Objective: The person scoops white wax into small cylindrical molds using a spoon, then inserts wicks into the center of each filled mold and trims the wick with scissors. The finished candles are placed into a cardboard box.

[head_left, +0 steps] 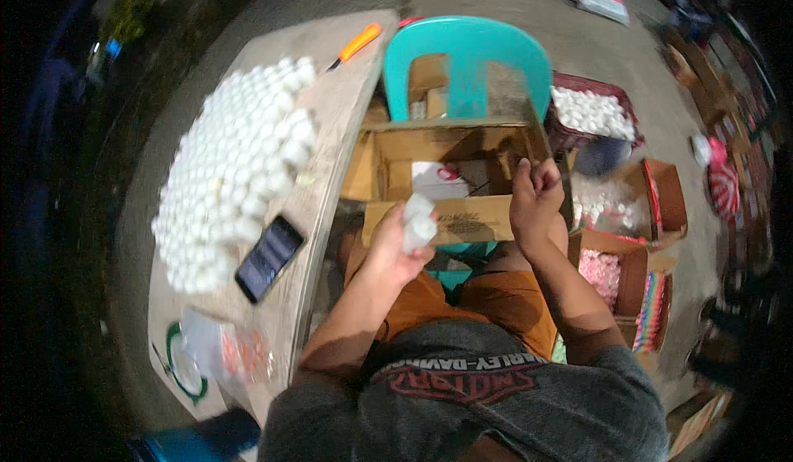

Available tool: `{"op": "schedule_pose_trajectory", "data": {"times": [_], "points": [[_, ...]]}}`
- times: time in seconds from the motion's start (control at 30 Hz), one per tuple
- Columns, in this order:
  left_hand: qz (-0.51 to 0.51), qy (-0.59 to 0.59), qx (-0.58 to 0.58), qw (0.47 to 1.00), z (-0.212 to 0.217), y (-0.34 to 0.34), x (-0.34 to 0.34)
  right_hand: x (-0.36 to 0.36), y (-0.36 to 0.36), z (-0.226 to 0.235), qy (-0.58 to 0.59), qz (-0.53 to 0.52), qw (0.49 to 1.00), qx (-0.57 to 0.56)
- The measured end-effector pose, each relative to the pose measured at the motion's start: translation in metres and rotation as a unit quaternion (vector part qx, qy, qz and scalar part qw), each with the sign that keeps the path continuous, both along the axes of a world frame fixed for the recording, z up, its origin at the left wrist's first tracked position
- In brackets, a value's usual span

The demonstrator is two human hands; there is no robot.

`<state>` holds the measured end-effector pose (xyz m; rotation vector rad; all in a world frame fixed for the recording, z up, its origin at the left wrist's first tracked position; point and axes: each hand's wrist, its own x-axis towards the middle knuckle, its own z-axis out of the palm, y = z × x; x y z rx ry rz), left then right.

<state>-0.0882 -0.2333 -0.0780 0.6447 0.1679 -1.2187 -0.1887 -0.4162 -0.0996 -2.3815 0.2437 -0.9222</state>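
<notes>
**boxwatcher:** Quick look at this one. The left hand [395, 246] sits just below the middle of the frame, fingers curled shut around a couple of small white plastic bottles [418, 219], holding them right over the near flap of the open cardboard box [450, 169] on the person's lap. The right hand [535, 194] is up at the box's right edge, closed into a loose fist. Looks like it's pinching something thin, but it's too small and blurry for me to say what.

**tapegun42:** Yeah, my worry is that left grip. More than one smooth bottle in one hand, and the top one pokes out past the fingers. I'd guess one slips and bounces off the flap onto the floor instead of going inside.

**boxwatcher:** The box bugs me more. It's propped between the knees and the teal plastic chair [467, 49], not on the surface [347, 107]. A knee shifts, it tips.

**tapegun42:** Also check the left of the frame: a huge crowd of white bottles [235, 169] standing packed together, running near the surface's edge, with a phone [269, 257] lying just beside them lower down. An elbow swinging back could knock a bunch over, domino style.

**boxwatcher:** And the orange-handled cutter [355, 45] at the top edge of the surface looks close to sliding off too.
</notes>
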Motion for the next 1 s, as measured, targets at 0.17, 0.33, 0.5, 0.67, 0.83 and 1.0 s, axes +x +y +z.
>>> {"op": "schedule_pose_trajectory", "data": {"times": [0.17,0.33,0.5,0.67,0.83,1.0], "points": [[0.086,0.019,0.079,0.993,0.015,0.007,-0.006,0.012,0.014,0.006,0.092,0.022,0.988,-0.122],[0.096,-0.026,0.041,0.994,0.033,0.019,-0.008,0.024,0.033,-0.018,0.042,0.068,0.991,-0.108],[0.221,-0.110,0.118,0.962,0.042,0.035,0.014,0.066,0.044,0.043,0.120,0.083,0.984,0.101],[0.209,-0.374,0.250,0.868,0.054,0.048,0.026,0.097,0.072,0.038,0.118,0.142,0.957,0.226],[0.131,-0.665,0.421,0.603,0.082,0.073,0.016,0.155,0.081,0.007,0.021,0.136,0.984,0.110],[0.160,-0.664,0.495,0.537,0.101,0.149,0.009,0.189,0.098,0.010,0.022,0.146,0.989,0.005]]}}
